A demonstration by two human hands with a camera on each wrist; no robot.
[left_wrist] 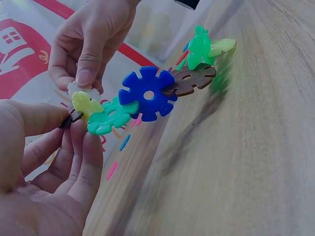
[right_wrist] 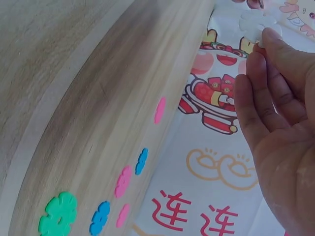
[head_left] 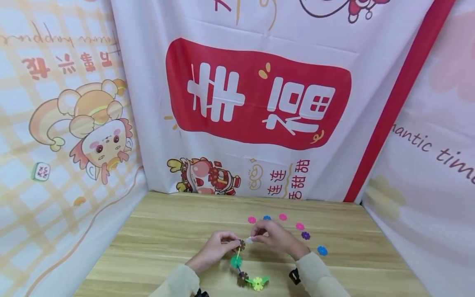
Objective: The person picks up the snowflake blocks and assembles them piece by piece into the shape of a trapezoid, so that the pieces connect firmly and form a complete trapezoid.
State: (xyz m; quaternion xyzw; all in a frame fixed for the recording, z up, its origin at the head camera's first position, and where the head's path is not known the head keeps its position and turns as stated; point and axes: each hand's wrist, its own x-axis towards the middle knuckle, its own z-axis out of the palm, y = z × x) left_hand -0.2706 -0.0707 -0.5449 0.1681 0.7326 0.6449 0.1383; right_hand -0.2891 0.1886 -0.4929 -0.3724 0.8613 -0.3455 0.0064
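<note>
My left hand (head_left: 215,249) pinches a brown snowflake disc (left_wrist: 72,119) between thumb and fingers. That disc ends a linked chain of slotted discs: after it come a yellow one (left_wrist: 87,105), a green one (left_wrist: 112,117), a blue one (left_wrist: 147,93) and another brown one (left_wrist: 189,81). Beyond these, a green disc (left_wrist: 200,48) and a yellow disc (head_left: 257,284) form the far end. Close by on the right, my right hand (head_left: 274,236) pinches a white snowflake disc (right_wrist: 253,24) by its edge, near the brown one; whether the two touch, I cannot tell.
Loose discs lie on the wooden table (head_left: 159,222) beyond and right of my hands, among them a pink one (head_left: 252,220), a purple one (head_left: 305,235) and a blue one (head_left: 322,251). Printed cloth (head_left: 259,169) hangs behind the table and at both sides.
</note>
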